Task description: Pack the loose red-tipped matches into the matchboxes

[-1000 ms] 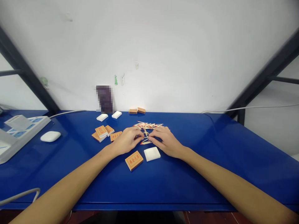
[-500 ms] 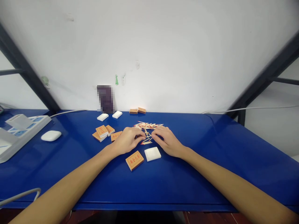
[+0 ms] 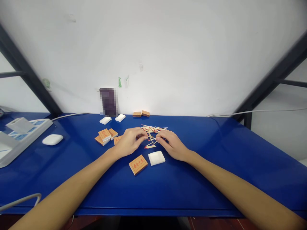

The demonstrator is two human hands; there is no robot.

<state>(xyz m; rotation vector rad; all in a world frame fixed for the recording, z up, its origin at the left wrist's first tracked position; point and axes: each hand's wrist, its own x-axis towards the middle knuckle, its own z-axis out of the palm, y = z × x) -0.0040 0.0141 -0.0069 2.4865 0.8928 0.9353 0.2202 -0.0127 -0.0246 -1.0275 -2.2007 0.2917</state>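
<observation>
A loose heap of red-tipped matches (image 3: 152, 130) lies on the blue table (image 3: 206, 166). My left hand (image 3: 129, 141) is lifted a little at the heap's left edge, fingers pinched together on several matches. My right hand (image 3: 170, 144) rests at the heap's right side, fingers curled and pinching at matches. Just in front of my hands lie an orange matchbox sleeve (image 3: 138, 164) and a white inner tray (image 3: 156, 157).
Several orange matchboxes (image 3: 106, 135) lie to the left, two white trays (image 3: 112, 119) and two more boxes (image 3: 141, 113) sit by the wall. A white mouse-shaped case (image 3: 52, 139) and a power strip (image 3: 19, 135) are far left. Cables run along the back edge.
My left hand has risen and moved slightly away from me with matches pinched in it. My right hand has stayed at the heap's right side, barely shifting.
</observation>
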